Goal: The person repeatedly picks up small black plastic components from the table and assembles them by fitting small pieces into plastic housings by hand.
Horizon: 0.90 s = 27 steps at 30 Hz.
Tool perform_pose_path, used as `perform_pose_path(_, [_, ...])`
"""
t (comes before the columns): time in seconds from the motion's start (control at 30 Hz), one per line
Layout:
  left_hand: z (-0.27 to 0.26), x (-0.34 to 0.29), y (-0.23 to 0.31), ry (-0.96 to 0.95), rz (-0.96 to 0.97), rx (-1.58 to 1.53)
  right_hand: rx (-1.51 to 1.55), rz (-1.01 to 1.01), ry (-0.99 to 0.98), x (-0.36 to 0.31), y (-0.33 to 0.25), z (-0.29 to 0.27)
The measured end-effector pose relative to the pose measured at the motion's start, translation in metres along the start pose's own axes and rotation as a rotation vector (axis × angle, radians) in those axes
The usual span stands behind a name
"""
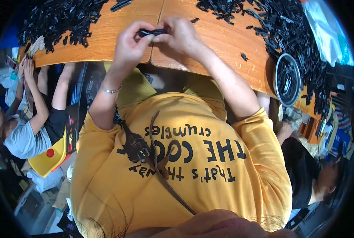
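Between my two hands, over the seam of the wooden table (208, 43), is a small, dark, elongated plastic piece (156, 31). My left hand (130, 44), with a bracelet on its wrist, pinches one end between thumb and fingers. The other end sits in the fingertips of my right hand (183, 36), its thumb pressed along the near side. Fingers cover part of the piece, so its exact kind cannot be made out. A small loose black part (194, 20) lies just beyond my right hand.
Heaps of black plastic parts (68, 23) cover the far left and far right. A round metal bowl (299, 75) with similar parts stands at the right edge, near a clear plastic bag (323, 29). One person (30, 135) sits at left, another (303, 170) at right.
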<state>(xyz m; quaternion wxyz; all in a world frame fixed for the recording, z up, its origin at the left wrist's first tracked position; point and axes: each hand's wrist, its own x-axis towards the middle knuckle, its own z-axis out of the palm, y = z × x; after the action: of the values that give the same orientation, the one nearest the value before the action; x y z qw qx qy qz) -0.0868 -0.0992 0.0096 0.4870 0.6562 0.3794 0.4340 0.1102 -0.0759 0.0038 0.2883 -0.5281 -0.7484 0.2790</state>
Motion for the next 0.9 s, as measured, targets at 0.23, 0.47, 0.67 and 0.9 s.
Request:
perform_pose_path(0.23, [-0.068, -0.036, 0.039, -0.126, -0.440, 0.441, 0.401, -0.008, -0.226, -0.017, -0.018, 0.022])
perform_pose_path(0.47, [-0.148, -0.075, 0.054, 0.001, -0.237, 0.758, -0.182, -0.246, 0.149, 0.003, 0.030, -0.037])
perform_pose_path(0.67, [-0.110, 0.043, -0.023, 0.304, 0.184, 0.982, -0.365, -0.330, -0.032, 0.027, 0.021, -0.024])
perform_pose_path(0.9, [-0.109, 0.108, -0.073, 0.367, 0.087, 1.196, -0.485, -0.268, -0.127, 0.030, 0.034, -0.026])
